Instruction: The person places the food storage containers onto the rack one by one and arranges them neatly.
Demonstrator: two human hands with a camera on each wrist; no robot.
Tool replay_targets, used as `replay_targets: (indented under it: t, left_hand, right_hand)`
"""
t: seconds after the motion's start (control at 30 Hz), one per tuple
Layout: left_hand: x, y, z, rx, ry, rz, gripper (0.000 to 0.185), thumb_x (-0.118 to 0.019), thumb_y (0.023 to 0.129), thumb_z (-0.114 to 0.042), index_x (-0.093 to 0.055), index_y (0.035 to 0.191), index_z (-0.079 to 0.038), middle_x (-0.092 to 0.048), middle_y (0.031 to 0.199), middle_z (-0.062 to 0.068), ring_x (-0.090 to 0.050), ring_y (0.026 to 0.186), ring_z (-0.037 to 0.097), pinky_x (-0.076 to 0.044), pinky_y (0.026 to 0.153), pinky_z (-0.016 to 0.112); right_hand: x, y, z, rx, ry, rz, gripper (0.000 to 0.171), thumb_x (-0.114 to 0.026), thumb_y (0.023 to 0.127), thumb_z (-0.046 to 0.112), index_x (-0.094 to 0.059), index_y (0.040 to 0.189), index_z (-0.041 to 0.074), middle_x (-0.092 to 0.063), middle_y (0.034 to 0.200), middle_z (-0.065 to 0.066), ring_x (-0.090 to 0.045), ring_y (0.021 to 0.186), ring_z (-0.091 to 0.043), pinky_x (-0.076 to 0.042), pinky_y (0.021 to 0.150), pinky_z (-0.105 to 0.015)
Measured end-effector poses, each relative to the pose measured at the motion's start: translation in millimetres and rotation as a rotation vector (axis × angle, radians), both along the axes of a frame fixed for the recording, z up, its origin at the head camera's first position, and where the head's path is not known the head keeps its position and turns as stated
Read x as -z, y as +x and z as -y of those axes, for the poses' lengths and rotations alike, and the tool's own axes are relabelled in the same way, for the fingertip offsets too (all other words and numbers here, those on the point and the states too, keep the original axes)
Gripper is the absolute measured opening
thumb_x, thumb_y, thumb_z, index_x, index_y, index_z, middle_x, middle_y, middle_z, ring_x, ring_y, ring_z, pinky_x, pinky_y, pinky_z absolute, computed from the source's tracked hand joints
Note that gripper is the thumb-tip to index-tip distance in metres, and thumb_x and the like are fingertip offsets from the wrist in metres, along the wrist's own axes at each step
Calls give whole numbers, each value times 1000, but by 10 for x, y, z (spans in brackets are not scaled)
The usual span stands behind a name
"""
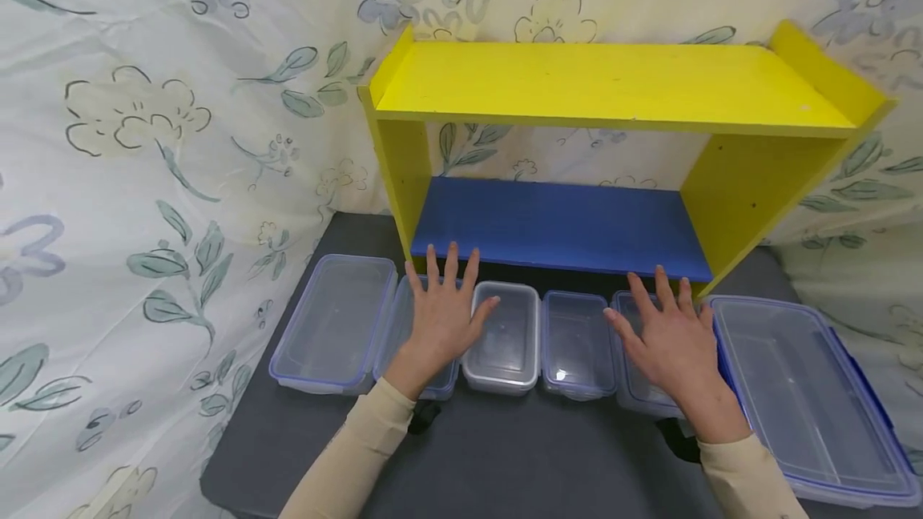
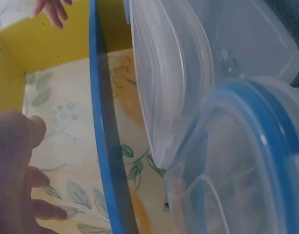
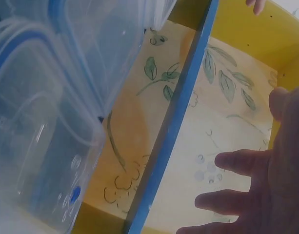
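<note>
My left hand point(image 1: 441, 319) has its fingers spread, palm down, over a lidded clear plastic container point(image 1: 404, 327) in the head view. Palm down too, my right hand point(image 1: 674, 343) spreads its fingers above another clear container point(image 1: 634, 379) on the right. Neither hand holds anything. Between them stand a container with a whitish lid rim point(image 1: 501, 335) and one with a blue rim point(image 1: 579, 343). The left wrist view shows the left hand's fingers point(image 2: 47, 209) apart from the blue shelf edge point(image 2: 103, 146); in the right wrist view the right fingers point(image 3: 222, 202) are likewise stretched out.
A yellow shelf unit point(image 1: 613, 86) with a blue lower board point(image 1: 555, 223) stands at the back of the dark table point(image 1: 519, 455). Larger containers sit at the far left point(image 1: 335, 323) and far right point(image 1: 815, 399) of the row. Floral cloth point(image 1: 144, 207) hangs behind and at the side.
</note>
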State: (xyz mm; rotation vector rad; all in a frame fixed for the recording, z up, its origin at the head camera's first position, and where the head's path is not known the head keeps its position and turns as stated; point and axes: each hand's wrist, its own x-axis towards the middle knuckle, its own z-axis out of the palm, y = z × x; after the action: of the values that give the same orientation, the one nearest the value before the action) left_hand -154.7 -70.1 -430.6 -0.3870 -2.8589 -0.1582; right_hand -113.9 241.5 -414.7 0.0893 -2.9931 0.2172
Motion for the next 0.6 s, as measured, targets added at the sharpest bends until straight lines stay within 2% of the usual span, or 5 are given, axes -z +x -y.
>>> replay_targets:
  t: [0.17, 0.3, 0.6]
  left_hand:
    - [49, -32, 52, -23, 24, -41, 73, -36, 98, -61, -18, 156, -21, -19, 161, 18, -15, 146, 50, -11, 108, 75]
    - [75, -46, 130, -22, 59, -44, 72, -41, 98, -58, -21, 156, -20, -21, 160, 19, -16, 145, 51, -12, 107, 76]
    - [99, -110, 353, -82, 105, -68, 72, -45, 97, -56, -21, 156, -21, -22, 159, 20, -13, 146, 50, -9, 108, 75]
  right_hand:
    - [15, 22, -130, 18, 2, 35, 67, -37, 100, 55, -32, 151, 11, -25, 154, -31, -25, 133, -63, -19, 98, -78]
    - [43, 54, -237, 44, -2, 52, 65, -41, 101, 49, -33, 150, 8, -27, 152, -33, -27, 129, -64, -23, 95, -78]
    - [63, 209, -530, 75, 13, 82, 69, -40, 100, 53, -28, 151, 9, -28, 148, -36, -28, 124, -66, -25, 88, -78]
